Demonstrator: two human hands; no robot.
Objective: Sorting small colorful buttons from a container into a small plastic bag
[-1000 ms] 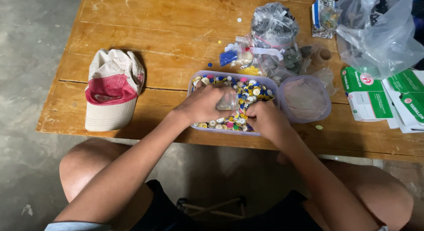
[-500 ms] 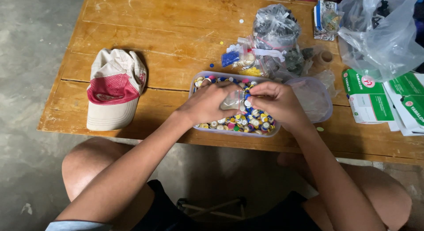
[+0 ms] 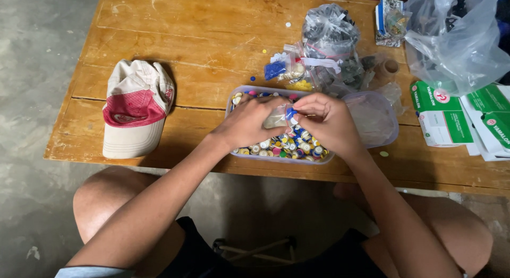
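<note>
Two hands are seen over one clear plastic tub [image 3: 234,92] packed with small coloured buttons [image 3: 289,145], too many to be counted. Left hand [image 3: 249,121]: fingers curled, pinching one small clear bag [image 3: 276,118] from its side. Right hand [image 3: 326,121]: fingertips pressed together on the bag's other edge, with one blue piece [image 3: 290,114] seen at the fingertips. The bag is held between both hands, just above the tub. One clear lid [image 3: 374,118] lies just right of the right hand. One cap [image 3: 135,108], white and red, rests well left of the left hand on the wooden surface [image 3: 186,33]. Several knotted bags [image 3: 329,31] are piled beyond the hands; green-and-white boxes [image 3: 441,116] lie far right.
</note>
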